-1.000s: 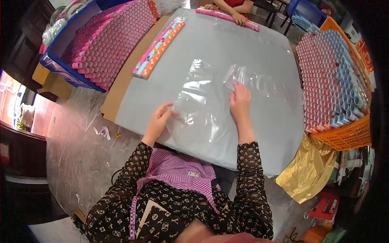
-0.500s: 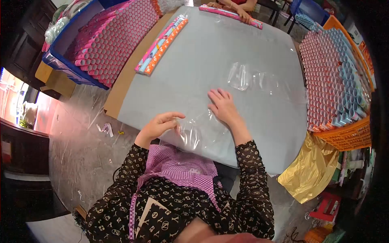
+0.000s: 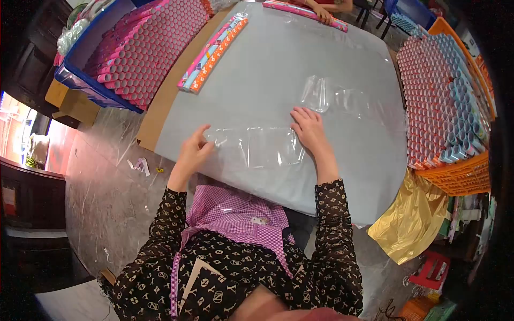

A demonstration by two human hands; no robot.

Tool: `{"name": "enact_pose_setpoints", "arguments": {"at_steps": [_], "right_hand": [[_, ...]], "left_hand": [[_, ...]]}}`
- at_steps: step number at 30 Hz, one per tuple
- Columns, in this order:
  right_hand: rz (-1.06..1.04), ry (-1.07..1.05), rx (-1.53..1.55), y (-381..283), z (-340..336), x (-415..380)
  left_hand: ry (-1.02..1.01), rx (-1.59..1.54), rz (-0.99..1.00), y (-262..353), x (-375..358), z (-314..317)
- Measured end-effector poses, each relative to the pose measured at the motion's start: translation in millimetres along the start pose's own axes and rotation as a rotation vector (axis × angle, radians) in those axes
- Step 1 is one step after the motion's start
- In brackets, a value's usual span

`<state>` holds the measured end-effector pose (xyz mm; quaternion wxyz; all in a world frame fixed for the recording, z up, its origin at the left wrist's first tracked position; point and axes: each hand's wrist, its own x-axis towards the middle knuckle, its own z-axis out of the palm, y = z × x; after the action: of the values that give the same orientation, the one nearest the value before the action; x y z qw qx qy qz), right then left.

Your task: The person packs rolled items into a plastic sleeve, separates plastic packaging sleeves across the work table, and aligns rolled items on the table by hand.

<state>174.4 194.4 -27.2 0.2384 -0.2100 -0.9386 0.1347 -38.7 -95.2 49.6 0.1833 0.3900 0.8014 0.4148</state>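
A clear plastic sleeve (image 3: 262, 147) lies spread across the near part of the grey table top (image 3: 267, 69). At its left end is my left hand (image 3: 194, 153), with the index finger stretched out and the thumb apart from it, close to the film's edge. My right hand (image 3: 311, 132) rests flat at the sleeve's right end, fingers extended and side by side. Just beyond it are another clear sleeve (image 3: 315, 93) and more transparent film (image 3: 350, 101). Three patterned rolls (image 3: 214, 53), pink, light blue and orange, lie side by side at the far left of the table.
A blue crate (image 3: 80, 85) full of pink rolls stands at the left. To the right, an orange basket (image 3: 460, 174) holds stacked red and blue rolls, with gold foil (image 3: 409, 219) below. Across the table, another person's hand (image 3: 323, 13) touches patterned rolls (image 3: 300, 12).
The sleeve has moved forward from the table's near edge and now lies flatter and wider. My left hand has shifted left and slightly forward; my right hand has moved right and slightly forward.
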Motion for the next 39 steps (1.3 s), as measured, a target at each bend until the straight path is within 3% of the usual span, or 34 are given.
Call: {"name": "enact_pose_setpoints", "arguments": {"at_steps": [1, 9, 12, 18, 21, 23, 27, 29, 30, 31, 32, 33, 35, 36, 39], "right_hand": [[0.007, -0.013, -0.002, 0.9, -2.1, 0.1], [0.077, -0.062, 0.119, 18.2, -23.9, -3.3], [0.199, -0.185, 0.289, 19.5, -41.7, -6.9], [0.155, -0.089, 0.194, 17.8, -35.0, -11.2], [0.117, -0.017, 0.200, 24.0, -30.8, -6.7], [0.103, 0.028, 0.209, 28.3, -27.6, -6.6], [0.189, 0.104, 0.327, 42.0, -17.3, -7.7], [0.250, 0.144, 0.448, 25.6, -29.8, -6.3], [0.420, 0.170, 0.566, 18.7, -38.7, -5.0], [0.592, 0.197, 0.678, 15.4, -43.7, -4.2], [0.632, 0.212, 0.777, 16.2, -45.7, -4.9], [0.634, 0.208, 0.778, 23.2, -43.4, -6.0], [0.725, 0.301, 1.098, 37.1, -38.7, -5.6], [0.763, 0.316, 1.002, 21.3, -54.3, -6.2], [0.859, 0.386, 1.086, 41.6, -54.4, -5.3]], "left_hand": [[0.067, 0.046, 0.074, -0.8, 0.1, 1.9], [0.203, -0.076, 0.036, -19.6, 10.0, -5.3], [0.228, -0.109, 0.025, -26.9, 11.0, -6.8], [0.240, -0.187, -0.003, -18.5, 12.5, -5.6], [0.245, -0.085, 0.039, -29.5, 16.9, -3.3], [0.393, 0.220, 0.197, -31.2, 16.9, 2.4], [0.419, 0.573, 0.332, -3.9, -5.2, 13.1], [0.231, 0.506, 0.445, 9.1, -27.6, 26.1], [0.229, 0.516, 0.429, 11.7, -40.2, 31.4], [0.074, 0.547, 0.453, 14.4, -51.8, 36.5], [-0.082, 0.571, 0.479, 15.3, -59.9, 38.7], [-0.084, 0.570, 0.475, 13.2, -65.2, 39.4], [-0.253, 0.572, 0.438, 4.7, -72.0, 43.3], [-0.282, 0.632, 0.424, 2.3, -72.7, 42.8], [-0.365, 0.749, 0.407, 0.6, -68.6, 37.9]]}}
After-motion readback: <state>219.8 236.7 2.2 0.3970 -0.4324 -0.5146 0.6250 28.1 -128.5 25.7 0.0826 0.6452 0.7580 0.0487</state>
